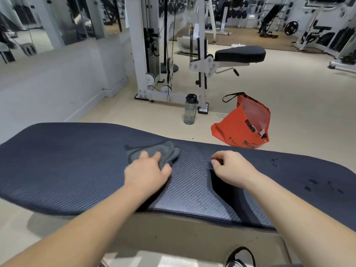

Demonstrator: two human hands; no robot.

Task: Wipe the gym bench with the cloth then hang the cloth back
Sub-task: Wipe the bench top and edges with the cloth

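- Table (67, 160): long dark padded surface with a ribbed texture; it runs across the view from left to right, wide at the left and narrowing at the middle.
- Cloth (154, 152): grey, bunched; it lies on the table's top near the middle, toward the far edge.
- Left grip (146, 172): laid palm-down on the near part of the cloth; fingers (143, 155) extended and pressing on top of the fabric; thumb at the cloth's right edge; the grip is not closed round the fabric.
- Right grip (231, 168): rests on the table just right of the cloth, apart from it; fingers loosely curled with their tips on the pad; it holds nothing.
- Wet spots (316, 185): dark droplets on the right part of the table, well apart from the cloth.
- Water bottle (190, 109): upright on the floor beyond the table; lid closed.
- Orange bag (244, 124): on the floor to the right of the bottle, mouth open; its lower edge is hidden behind the table.
- Cable machine (146, 54): white frame behind the bottle; a black padded seat (239, 53) stands to its right.
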